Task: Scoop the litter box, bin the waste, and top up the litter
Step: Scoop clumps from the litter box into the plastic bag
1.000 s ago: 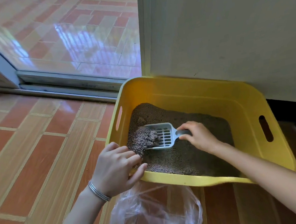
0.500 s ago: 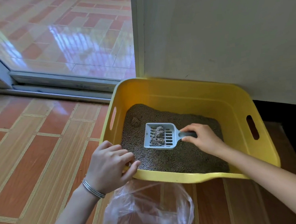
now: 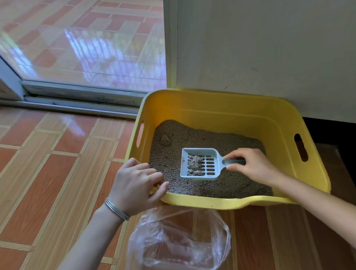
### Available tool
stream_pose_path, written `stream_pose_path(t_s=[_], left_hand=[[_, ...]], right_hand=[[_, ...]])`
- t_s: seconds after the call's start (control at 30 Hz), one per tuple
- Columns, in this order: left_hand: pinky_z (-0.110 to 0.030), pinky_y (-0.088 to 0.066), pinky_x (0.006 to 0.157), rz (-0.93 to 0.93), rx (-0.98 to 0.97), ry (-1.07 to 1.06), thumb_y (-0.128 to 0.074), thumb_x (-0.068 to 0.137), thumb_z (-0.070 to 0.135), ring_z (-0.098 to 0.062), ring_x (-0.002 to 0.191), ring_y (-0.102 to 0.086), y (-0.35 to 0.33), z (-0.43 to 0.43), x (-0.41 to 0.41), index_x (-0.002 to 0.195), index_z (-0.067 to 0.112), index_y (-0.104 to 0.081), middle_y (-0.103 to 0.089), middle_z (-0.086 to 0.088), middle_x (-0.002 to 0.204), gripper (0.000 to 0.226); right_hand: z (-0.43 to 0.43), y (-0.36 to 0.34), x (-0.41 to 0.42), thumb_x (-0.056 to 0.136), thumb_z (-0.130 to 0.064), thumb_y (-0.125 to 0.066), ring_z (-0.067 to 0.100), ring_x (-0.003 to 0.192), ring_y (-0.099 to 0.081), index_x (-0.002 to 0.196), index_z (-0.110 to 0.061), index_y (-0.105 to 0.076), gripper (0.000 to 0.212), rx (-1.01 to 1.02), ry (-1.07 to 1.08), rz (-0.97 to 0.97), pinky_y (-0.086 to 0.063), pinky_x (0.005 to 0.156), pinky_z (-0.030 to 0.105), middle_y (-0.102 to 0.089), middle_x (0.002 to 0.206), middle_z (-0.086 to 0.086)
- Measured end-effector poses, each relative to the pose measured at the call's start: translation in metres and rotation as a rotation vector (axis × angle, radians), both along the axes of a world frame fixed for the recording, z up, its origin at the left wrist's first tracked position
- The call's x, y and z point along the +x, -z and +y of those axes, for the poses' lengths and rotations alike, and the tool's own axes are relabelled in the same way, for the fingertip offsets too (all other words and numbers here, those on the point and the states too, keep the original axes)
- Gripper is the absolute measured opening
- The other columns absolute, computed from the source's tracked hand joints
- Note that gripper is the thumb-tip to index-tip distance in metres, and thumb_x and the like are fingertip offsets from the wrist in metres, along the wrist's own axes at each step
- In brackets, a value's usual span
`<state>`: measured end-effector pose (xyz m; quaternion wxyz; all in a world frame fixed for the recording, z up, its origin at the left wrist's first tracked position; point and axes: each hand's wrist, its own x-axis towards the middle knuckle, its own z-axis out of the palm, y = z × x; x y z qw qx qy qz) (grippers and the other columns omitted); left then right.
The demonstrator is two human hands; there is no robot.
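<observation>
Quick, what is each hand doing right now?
Left hand: grips the near left rim of the yellow litter box.
Right hand: pinches the handle of the scoop, which holds a few clumps.

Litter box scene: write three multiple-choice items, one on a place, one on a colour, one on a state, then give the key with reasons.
1. Where does the clear plastic bag lie?
A. inside the box
B. on the floor in front of the litter box
C. outside the glass door

2. What colour is the litter box?
A. yellow
B. green
C. white

3. What does the slotted scoop hold?
A. nothing
B. a heaped load of loose litter
C. a few clumps

Key: B, the bag sits on the tiles by the box's near rim. A, its walls and rim are yellow. C, only a few clumps rest on the slots, while the right hand grips the handle and the left hand grips the box's near-left corner.
</observation>
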<state>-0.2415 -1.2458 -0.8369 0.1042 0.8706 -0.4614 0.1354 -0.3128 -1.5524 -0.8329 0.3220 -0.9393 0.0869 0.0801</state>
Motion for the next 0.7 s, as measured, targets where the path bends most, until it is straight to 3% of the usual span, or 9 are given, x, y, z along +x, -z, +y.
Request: stream_pose_path(t_s=[0.1,0.17,0.27,0.37,0.53,0.7], left_hand=[[-0.03,-0.04,0.061,0.053,0.039,0.057,-0.037,0.092,0.05,-0.013,0.062,-0.053,-0.004,0.007,-0.001,0.071,0.026,-0.062,-0.057,0.012,0.063,0.04],[-0.032,-0.045,0.065,0.109,0.049,0.096,-0.037,0.092,0.051,-0.014,0.073,-0.057,-0.008,0.015,-0.005,0.082,0.025,-0.064,-0.062,0.011,0.075,0.038],[-0.031,-0.046,0.083,0.155,0.018,0.113,-0.045,0.091,0.044,-0.016,0.095,-0.06,-0.012,0.03,-0.018,0.102,0.021,-0.066,-0.066,0.008,0.1,0.033],[-0.033,-0.046,0.092,0.139,-0.051,0.09,-0.048,0.091,0.031,-0.02,0.11,-0.056,-0.015,0.042,-0.035,0.114,0.014,-0.064,-0.062,0.001,0.117,0.033],[-0.034,-0.046,0.094,0.122,-0.138,0.064,-0.054,0.086,0.017,-0.025,0.115,-0.053,-0.005,0.057,-0.069,0.108,0.01,-0.066,-0.058,-0.007,0.124,0.026],[-0.039,-0.053,0.085,0.28,0.013,-0.008,-0.054,0.083,0.025,-0.024,0.109,-0.055,0.043,0.072,-0.087,0.116,0.018,-0.057,-0.058,-0.004,0.122,0.035]], right_hand=[[0.001,-0.016,-0.009,0.079,-0.015,-0.072,0.008,0.093,-0.06,0.101,-0.022,-0.069,0.023,0.043,0.0,-0.022,-0.044,0.079,0.023,-0.067,0.097,-0.007],[0.003,-0.032,-0.019,0.079,-0.015,-0.072,-0.001,0.091,-0.058,0.1,-0.025,-0.069,0.023,0.071,0.002,-0.043,-0.044,0.078,0.015,-0.067,0.097,-0.011],[0.008,-0.06,-0.036,0.079,-0.015,-0.072,-0.007,0.089,-0.057,0.099,-0.027,-0.068,0.023,0.118,-0.02,-0.065,-0.041,0.073,0.006,-0.066,0.096,-0.014],[0.021,-0.084,-0.058,0.077,-0.015,-0.073,-0.003,0.087,-0.059,0.098,-0.029,-0.069,0.026,0.128,-0.078,-0.074,-0.041,0.071,0.008,-0.067,0.089,-0.014],[0.049,-0.08,-0.096,0.077,-0.032,-0.067,0.002,0.089,-0.057,0.104,-0.033,-0.066,0.027,0.034,-0.274,-0.059,-0.043,0.07,0.014,-0.059,0.087,-0.02],[0.073,-0.031,-0.114,0.075,-0.029,-0.075,0.004,0.084,-0.056,0.105,-0.027,-0.068,0.031,-0.235,-0.344,-0.096,-0.045,0.068,0.017,-0.057,0.087,-0.017]])
